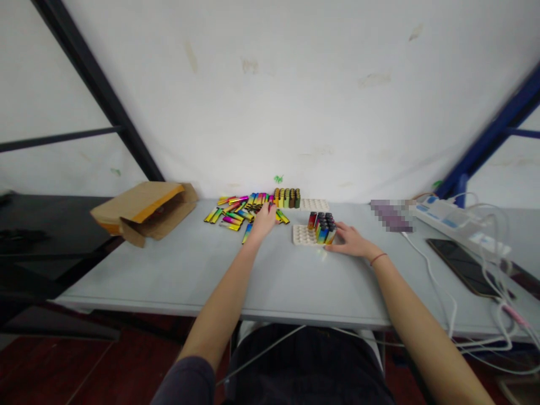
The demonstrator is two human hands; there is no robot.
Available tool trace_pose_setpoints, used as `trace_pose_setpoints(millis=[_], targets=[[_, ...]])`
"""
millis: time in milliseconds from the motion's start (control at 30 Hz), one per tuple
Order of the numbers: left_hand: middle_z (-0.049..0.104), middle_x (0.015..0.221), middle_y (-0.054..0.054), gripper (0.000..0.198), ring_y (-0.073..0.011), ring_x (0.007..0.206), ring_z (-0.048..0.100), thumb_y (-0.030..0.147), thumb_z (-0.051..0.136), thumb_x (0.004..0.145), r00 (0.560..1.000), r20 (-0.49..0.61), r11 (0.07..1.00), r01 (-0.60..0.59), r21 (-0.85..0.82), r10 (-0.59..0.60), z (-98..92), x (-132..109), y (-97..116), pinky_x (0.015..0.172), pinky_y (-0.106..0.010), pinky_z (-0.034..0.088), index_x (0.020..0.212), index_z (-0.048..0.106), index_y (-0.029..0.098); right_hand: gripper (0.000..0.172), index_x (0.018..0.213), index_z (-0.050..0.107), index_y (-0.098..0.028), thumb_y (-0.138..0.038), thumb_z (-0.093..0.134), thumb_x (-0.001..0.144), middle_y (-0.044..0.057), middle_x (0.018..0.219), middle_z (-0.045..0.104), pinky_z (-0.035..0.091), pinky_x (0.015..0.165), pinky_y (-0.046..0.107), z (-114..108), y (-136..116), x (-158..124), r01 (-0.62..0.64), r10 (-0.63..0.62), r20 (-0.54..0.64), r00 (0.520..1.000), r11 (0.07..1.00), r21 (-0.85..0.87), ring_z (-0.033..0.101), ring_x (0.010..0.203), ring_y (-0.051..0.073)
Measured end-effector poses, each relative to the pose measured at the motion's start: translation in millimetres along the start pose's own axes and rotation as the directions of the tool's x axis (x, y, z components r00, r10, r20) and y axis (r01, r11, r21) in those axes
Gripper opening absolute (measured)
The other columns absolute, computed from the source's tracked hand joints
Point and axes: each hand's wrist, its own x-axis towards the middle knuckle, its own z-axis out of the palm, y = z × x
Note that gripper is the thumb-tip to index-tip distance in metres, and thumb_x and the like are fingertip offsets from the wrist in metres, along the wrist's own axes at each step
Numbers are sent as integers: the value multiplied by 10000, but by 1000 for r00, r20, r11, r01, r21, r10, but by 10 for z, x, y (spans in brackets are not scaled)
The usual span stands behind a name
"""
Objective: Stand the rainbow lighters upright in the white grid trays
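Observation:
My left hand (265,220) reaches into the right side of a loose pile of shiny rainbow-coloured tubes (232,218). Its fingers are closed and pointing away from me; what they pinch is mostly hidden. In front of my right hand (353,243) lies a white tray with round holes (301,235). Dark-topped colourful tubes (323,228) stand upright in the tray's right part, while holes on its left show bare. The thumb and fingers of my right hand curve around the tray's right end, against the standing tubes.
Behind, more upright tubes with gold tops (287,197) stand beside another white holed tray (314,204) against the wall. An open cardboard box (145,209) lies at left. On the right are a phone (462,267), a power strip (459,225), white cables and a blurred purple item (391,216).

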Motion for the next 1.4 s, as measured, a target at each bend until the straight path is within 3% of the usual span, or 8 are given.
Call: trace_pose_setpoints(millis=[133,267,400,533,767,1200,1400], targets=[[636,755,36,225,-89,455,556,449,596,967,992,110,980,83,-183,-63,194,-74,4,508,-207,423,1055,572,243,878,1522,556,-203,-756,637,846,198,1647,443,286,1251,641,3,-7,0,-3,3,-4,1000,1000,-2,399,1522,427],[467,572,74,408,-56,386,364,594,547,957,992,105,945,96,-312,-66,289,-137,-23,435,-190,305,827,541,207,917,1542,534,-195,-771,637,837,196,1648,441,291,1255,623,28,14,9,-6,6,-6,1000,1000,-10,400,1521,427],[378,476,62,574,-66,376,318,691,454,949,992,109,901,98,-423,-57,325,-157,-76,414,-207,270,624,437,218,876,1519,562,-237,-787,625,840,169,1644,455,296,1253,621,46,42,14,5,-5,-20,1000,1000,-8,411,1514,425],[352,427,54,575,-70,350,270,657,452,954,986,132,871,156,-465,-106,359,-191,-73,388,-216,192,572,373,235,891,1514,568,-214,-796,615,841,190,1649,439,288,1256,618,39,42,11,4,-4,-3,1000,1000,-6,395,1524,424],[208,411,86,478,-59,346,127,446,361,1006,965,189,789,258,-557,-181,387,-241,-25,383,-190,100,579,336,232,963,1557,512,-168,-793,619,832,222,1651,425,268,1253,653,32,25,11,-13,13,3,1000,1000,1,379,1530,441],[208,422,91,475,-62,347,141,359,311,1018,974,121,742,224,-631,-192,399,-297,-17,381,-186,130,562,340,229,914,1541,534,-195,-774,622,839,202,1638,450,297,1246,629,38,37,15,8,-8,-16,1000,1000,0,406,1515,421],[448,448,33,548,-95,407,440,625,453,968,988,136,778,137,-613,-67,453,-304,-39,453,-205,370,602,461,217,866,1517,564,-229,-758,646,836,170,1646,449,305,1248,608,37,28,12,11,-11,-20,1000,1000,4,413,1510,423]])
